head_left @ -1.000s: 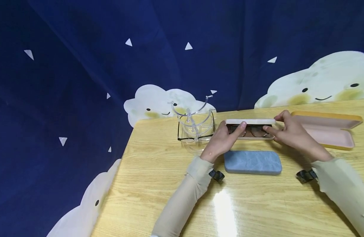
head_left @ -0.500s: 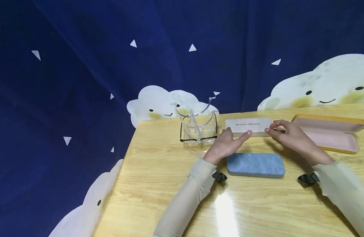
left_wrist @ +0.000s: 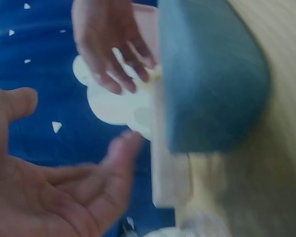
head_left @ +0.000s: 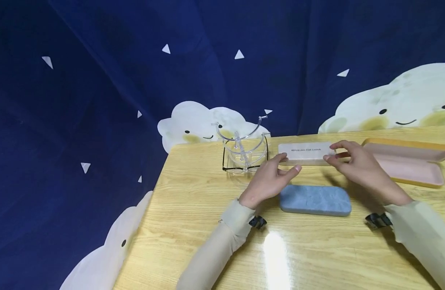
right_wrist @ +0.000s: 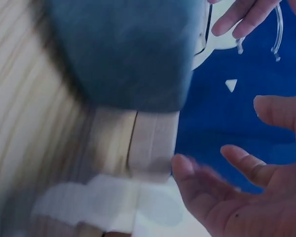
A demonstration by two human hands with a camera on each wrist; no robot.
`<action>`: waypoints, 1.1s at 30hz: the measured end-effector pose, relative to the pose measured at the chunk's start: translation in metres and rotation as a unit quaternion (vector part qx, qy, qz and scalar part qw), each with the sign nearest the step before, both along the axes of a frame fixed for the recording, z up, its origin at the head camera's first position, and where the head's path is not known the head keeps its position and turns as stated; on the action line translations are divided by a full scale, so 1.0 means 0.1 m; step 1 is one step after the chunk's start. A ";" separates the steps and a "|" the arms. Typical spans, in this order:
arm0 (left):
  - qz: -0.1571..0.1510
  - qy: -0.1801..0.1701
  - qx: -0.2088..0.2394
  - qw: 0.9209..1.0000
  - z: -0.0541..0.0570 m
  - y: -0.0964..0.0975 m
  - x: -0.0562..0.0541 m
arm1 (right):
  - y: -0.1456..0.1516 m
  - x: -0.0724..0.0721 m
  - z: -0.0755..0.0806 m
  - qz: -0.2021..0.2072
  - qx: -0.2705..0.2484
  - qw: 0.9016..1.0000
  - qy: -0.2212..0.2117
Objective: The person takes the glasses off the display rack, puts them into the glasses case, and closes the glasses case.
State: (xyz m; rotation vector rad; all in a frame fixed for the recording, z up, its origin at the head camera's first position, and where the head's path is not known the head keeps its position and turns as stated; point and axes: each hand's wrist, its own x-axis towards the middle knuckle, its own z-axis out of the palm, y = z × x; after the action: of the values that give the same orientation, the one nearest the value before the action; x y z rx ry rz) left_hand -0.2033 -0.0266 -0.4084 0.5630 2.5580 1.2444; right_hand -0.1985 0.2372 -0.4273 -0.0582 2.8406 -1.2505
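A white glasses case with printed lettering lies shut at the back of the table. My left hand hovers at its left front corner, fingers and thumb spread, holding nothing. At the right end of the case is my right hand, its fingers parted and loosely bent; the right wrist view shows one fingertip at or very near the case end. A blue marbled glasses case lies shut in front, between the wrists. Whatever is inside the white case is hidden.
To the right, an orange glasses case with a pink lining stands open. Left of the white case is a clear tiered display stand holding dark-framed glasses. A blue cloud-printed curtain hangs behind the table.
The white case's lid has come down, covering the glasses seen inside earlier. My left hand has let go and drawn slightly back. My right hand's fingers have loosened at the right end.
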 end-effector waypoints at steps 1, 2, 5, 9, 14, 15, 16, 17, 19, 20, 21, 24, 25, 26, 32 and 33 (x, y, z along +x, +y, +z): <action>-0.006 0.006 0.018 1.000 -0.02 -0.05 0.00 | -0.04 0.00 0.02 0.002 -0.001 1.000 0.006; -0.010 0.015 0.033 0.999 -0.03 -0.11 0.00 | -0.08 0.00 0.04 0.004 -0.001 1.000 0.015; -0.026 0.043 0.075 0.996 -0.08 -0.28 0.02 | -0.22 0.01 0.08 0.021 0.001 0.999 0.042; -0.021 0.075 0.112 0.991 -0.13 -0.49 0.02 | -0.38 -0.02 0.11 0.050 0.004 0.996 0.078; 0.024 0.103 0.133 0.985 -0.19 -0.73 0.00 | -0.55 -0.07 0.13 0.067 -0.004 0.993 0.093; 0.033 0.108 0.133 0.985 -0.20 -0.78 0.00 | -0.58 -0.07 0.13 0.070 -0.006 0.993 0.093; 0.044 0.114 0.128 0.984 -0.21 -0.82 0.00 | -0.61 -0.08 0.14 0.074 -0.009 0.993 0.094; 0.054 0.118 0.126 0.983 -0.22 -0.86 -0.01 | -0.65 -0.09 0.14 0.078 -0.011 0.992 0.094; 0.077 0.132 0.124 0.981 -0.22 -0.94 -0.02 | -0.72 -0.11 0.15 0.087 -0.014 0.992 0.095; 0.090 0.138 0.125 0.978 -0.22 -0.98 -0.03 | -0.76 -0.12 0.16 0.092 -0.013 0.991 0.095; 0.103 0.146 0.127 0.976 -0.22 -1.02 -0.05 | -0.80 -0.13 0.16 0.096 -0.014 0.991 0.094; 0.144 0.169 0.126 0.967 -0.20 -1.13 -0.11 | -0.93 -0.17 0.17 0.104 -0.017 0.991 0.084; 0.158 0.174 0.122 0.964 -0.20 -1.17 -0.13 | -0.96 -0.18 0.17 0.107 -0.019 0.991 0.080; 0.173 0.176 0.117 0.962 -0.20 -1.20 -0.16 | -1.00 -0.20 0.16 0.111 -0.022 0.991 0.075; 0.232 0.134 0.070 0.961 -0.19 -1.43 -0.24 | -1.18 -0.29 0.13 0.127 -0.021 0.990 0.056; 0.235 0.116 0.064 0.963 -0.19 -1.46 -0.24 | -1.21 -0.30 0.13 0.129 -0.018 0.990 0.050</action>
State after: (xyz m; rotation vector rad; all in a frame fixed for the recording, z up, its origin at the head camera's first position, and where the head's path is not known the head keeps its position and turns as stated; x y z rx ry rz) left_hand -0.2277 -0.1727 -0.4277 0.1225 2.9361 1.5833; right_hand -0.2283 0.1163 -0.4138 -0.4843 2.7759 -1.2733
